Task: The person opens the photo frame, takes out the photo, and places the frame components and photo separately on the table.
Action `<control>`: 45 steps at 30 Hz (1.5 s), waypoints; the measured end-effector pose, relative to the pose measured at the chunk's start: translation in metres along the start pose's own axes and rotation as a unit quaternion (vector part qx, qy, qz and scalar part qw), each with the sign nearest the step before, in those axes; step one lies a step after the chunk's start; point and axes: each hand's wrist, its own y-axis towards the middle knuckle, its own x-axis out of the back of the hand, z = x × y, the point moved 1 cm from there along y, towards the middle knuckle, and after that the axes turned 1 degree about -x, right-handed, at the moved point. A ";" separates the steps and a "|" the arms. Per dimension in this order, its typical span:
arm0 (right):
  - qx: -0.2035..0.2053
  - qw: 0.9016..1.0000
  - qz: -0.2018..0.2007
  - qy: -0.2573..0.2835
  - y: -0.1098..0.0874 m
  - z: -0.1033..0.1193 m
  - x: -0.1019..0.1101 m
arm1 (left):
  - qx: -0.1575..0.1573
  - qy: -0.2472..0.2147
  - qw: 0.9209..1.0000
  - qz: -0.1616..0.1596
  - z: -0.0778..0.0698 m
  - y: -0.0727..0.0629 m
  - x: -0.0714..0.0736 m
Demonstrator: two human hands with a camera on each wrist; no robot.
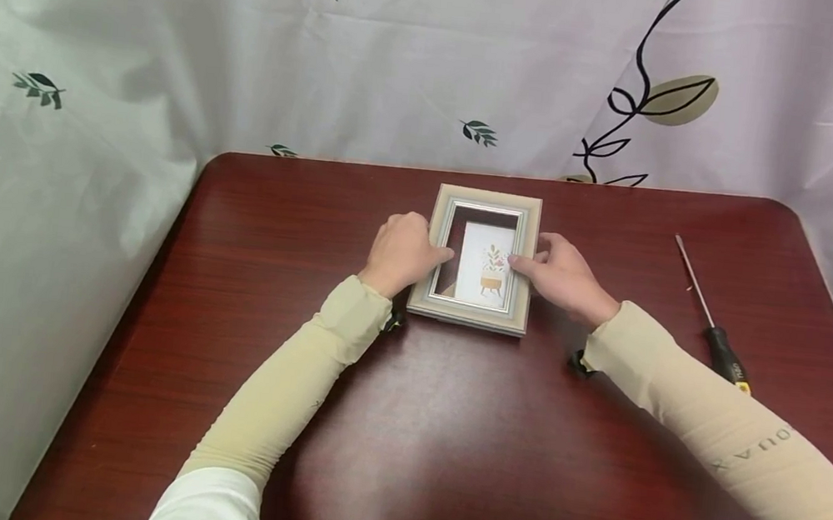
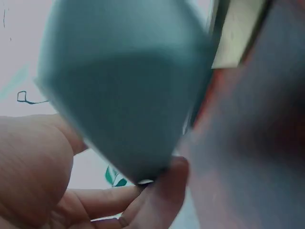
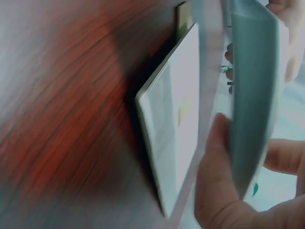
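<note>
Both hands hold a cream picture frame with a silver inner edge, raised over the table. My left hand grips its left side, thumb over the front; in the left wrist view the frame is blurred and close. My right hand pinches the right side, thumb on the front edge. Through the frame's opening shows a white card printed with a potted plant. The right wrist view has this card on a flat panel at the table, apart from the frame.
On the right of the dark red wooden table lies a screwdriver with a black and yellow handle, its tip pointing away. A tan piece is beyond the card. A white leaf-patterned curtain hangs behind the table.
</note>
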 end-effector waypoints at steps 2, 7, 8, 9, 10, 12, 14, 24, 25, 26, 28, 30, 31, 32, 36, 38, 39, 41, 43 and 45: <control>0.015 1.000 0.001 0.022 0.000 0.003 -0.003 | -0.001 0.021 1.000 -0.006 0.002 -0.001 0.005; 0.038 0.998 0.018 0.052 0.001 0.009 -0.013 | 0.005 0.049 0.998 -0.027 0.011 -0.002 0.015; 0.040 0.997 0.022 0.055 0.001 0.010 -0.015 | 0.008 0.050 0.998 -0.031 0.013 -0.001 0.016; 0.042 0.997 0.026 0.057 0.001 0.011 -0.017 | 0.011 0.052 0.998 -0.034 0.016 -0.001 0.018; 0.046 0.996 0.031 0.066 0.001 0.012 -0.018 | 0.013 0.053 0.998 -0.036 0.019 -0.001 0.020; 0.051 0.994 0.040 0.083 0.000 0.012 -0.020 | 0.016 0.056 0.998 -0.038 0.025 0.000 0.025; 0.054 0.992 0.045 0.103 -0.001 0.012 -0.021 | 0.017 0.059 0.997 -0.041 0.032 0.001 0.030; 0.057 0.993 0.038 0.099 -0.009 -0.002 -0.010 | 0.039 0.093 0.993 -0.062 0.076 0.002 0.053; 0.055 0.993 0.037 0.101 -0.010 -0.004 -0.009 | 0.040 0.098 0.993 -0.061 0.081 0.002 0.055; 0.052 0.992 0.037 0.105 -0.011 -0.006 -0.007 | 0.041 0.102 0.992 -0.060 0.085 0.002 0.056; 0.047 0.992 0.036 0.107 -0.014 -0.010 -0.004 | 0.044 0.113 0.991 -0.057 0.093 0.002 0.058; 0.042 0.992 0.038 0.114 -0.016 -0.013 -0.002 | 0.051 0.121 0.990 -0.053 0.100 0.001 0.060; 0.040 0.992 0.038 0.112 -0.017 -0.014 -0.001 | 0.055 0.125 0.989 -0.051 0.104 0.001 0.061; 0.038 0.992 0.038 0.111 -0.018 -0.015 0.000 | 0.060 0.128 0.989 -0.049 0.107 0.001 0.063; 0.035 0.994 0.038 0.093 -0.021 -0.019 0.003 | 0.083 0.140 0.986 -0.030 0.118 0.000 0.067; 0.033 0.995 0.038 0.082 -0.022 -0.022 0.005 | 0.093 0.147 0.985 -0.020 0.122 0.000 0.068; 0.031 0.996 0.038 0.079 -0.022 -0.023 0.006 | 0.097 0.150 0.984 -0.014 0.124 -0.001 0.069; 0.028 0.996 0.038 0.075 -0.022 -0.026 0.007 | 0.104 0.155 0.982 -0.008 0.128 -0.001 0.069; 0.026 0.996 0.039 0.075 -0.022 -0.029 0.007 | 0.107 0.159 0.981 -0.006 0.131 -0.001 0.068; 0.026 0.996 0.038 0.082 -0.021 -0.031 0.008 | 0.108 0.159 0.981 -0.007 0.134 -0.001 0.067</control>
